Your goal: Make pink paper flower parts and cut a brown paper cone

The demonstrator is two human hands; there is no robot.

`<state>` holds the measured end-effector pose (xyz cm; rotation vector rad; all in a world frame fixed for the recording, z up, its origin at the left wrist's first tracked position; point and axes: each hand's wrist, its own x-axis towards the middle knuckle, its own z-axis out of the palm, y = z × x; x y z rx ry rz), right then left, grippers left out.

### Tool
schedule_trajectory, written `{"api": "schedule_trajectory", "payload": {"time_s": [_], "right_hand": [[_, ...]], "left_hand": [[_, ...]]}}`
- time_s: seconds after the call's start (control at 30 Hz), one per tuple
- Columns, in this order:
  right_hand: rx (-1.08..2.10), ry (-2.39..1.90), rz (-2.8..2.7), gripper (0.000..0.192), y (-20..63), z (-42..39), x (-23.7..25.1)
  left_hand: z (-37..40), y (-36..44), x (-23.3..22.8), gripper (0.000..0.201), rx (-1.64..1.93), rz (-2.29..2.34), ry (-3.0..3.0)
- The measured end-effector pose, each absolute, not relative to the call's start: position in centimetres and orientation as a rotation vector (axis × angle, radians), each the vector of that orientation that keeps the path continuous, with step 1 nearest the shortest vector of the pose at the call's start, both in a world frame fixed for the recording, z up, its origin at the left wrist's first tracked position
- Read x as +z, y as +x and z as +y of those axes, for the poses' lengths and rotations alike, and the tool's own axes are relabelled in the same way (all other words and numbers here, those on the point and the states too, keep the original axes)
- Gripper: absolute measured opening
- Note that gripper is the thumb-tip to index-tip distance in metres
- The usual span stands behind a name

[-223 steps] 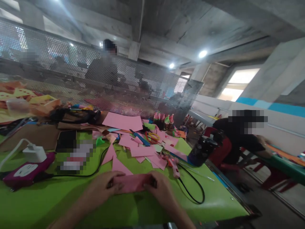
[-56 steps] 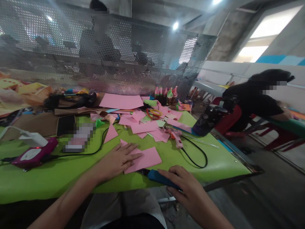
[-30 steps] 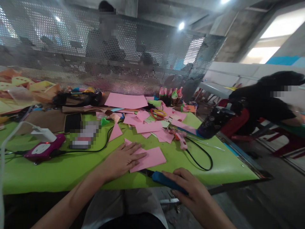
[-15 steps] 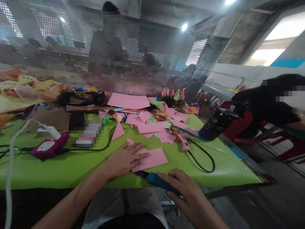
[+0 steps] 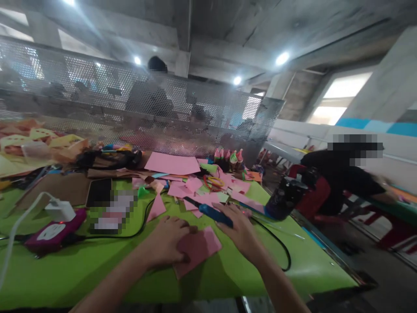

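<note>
My left hand (image 5: pixel 169 244) grips a pink paper sheet (image 5: pixel 198 248), lifted slightly off the green table (image 5: pixel 81 265). My right hand (image 5: pixel 239 228) reaches forward over the table, shut on a blue-handled cutter (image 5: pixel 213 214) whose dark blade points left and away. Beyond both hands lies a heap of pink paper scraps (image 5: pixel 195 191).
A pink power strip (image 5: pixel 52 228) with a white charger (image 5: pixel 58 210), a phone (image 5: pixel 99 192) and a black cable (image 5: pixel 276 250) lie on the table. A dark bottle (image 5: pixel 283 198) stands at the right edge. A perforated metal screen (image 5: pixel 130 117) backs the table. A seated person (image 5: pixel 342 182) is at right.
My right hand lifted the blue cutter from the near table edge and carried it forward over the scraps. My left hand went from pressing the pink sheet flat to gripping it. The view tilted up.
</note>
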<state>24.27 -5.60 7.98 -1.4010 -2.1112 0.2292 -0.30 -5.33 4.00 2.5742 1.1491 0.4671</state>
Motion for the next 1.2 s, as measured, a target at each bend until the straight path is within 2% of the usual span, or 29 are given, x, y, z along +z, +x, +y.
{"api": "schedule_trajectory", "payload": {"time_s": [0.13, 0.3, 0.37, 0.43, 0.53, 0.6, 0.67, 0.9, 1.03, 1.2], "right_hand": [[0.109, -1.607, -2.089, 0.048, 21.9, 1.3, 7.5], [0.099, -1.645, -2.011, 0.043, 20.4, 5.6, 6.3], [0.128, -1.592, -2.009, 0.037, 20.2, 5.5, 6.2], [0.176, -1.509, -2.035, 0.027, 20.0, 4.5, 6.1], [0.425, -1.324, -2.088, 0.028, 19.5, 2.6, 5.7], [0.67, -1.203, -1.934, 0.025, 19.1, 1.8, 5.4], [0.789, -1.153, -1.673, 0.027, 19.1, 1.9, 5.3], [0.726, -1.245, -1.195, 0.034, 21.4, 4.6, 4.9], [0.801, -1.303, -1.235, 0.025, 22.1, 4.1, 4.4], [0.647, -1.366, -1.402, 0.032, 20.9, 0.8, 5.4]], "left_hand": [[-4.7, -0.1, 4.2, 0.061, 0.499, 1.216, 2.535], [-4.0, -0.3, 3.4, 0.018, 0.558, 1.333, 2.286], [-3.6, -0.7, 3.1, 0.012, 0.618, 1.394, 2.188], [-3.1, -1.0, 2.7, 0.012, 0.702, 1.418, 2.106], [-2.5, -1.3, 2.0, 0.012, 0.831, 1.397, 2.007], [-2.2, -1.3, 1.6, 0.015, 0.916, 1.354, 1.952], [-2.1, -1.3, 1.4, 0.024, 0.991, 1.282, 1.871], [-2.7, -2.0, 2.2, 0.033, 1.208, 1.208, 1.47], [-2.9, -2.0, 2.5, 0.037, 1.301, 1.094, 1.316], [-2.8, -2.2, 2.3, 0.038, 1.413, 1.123, 1.259]]}}
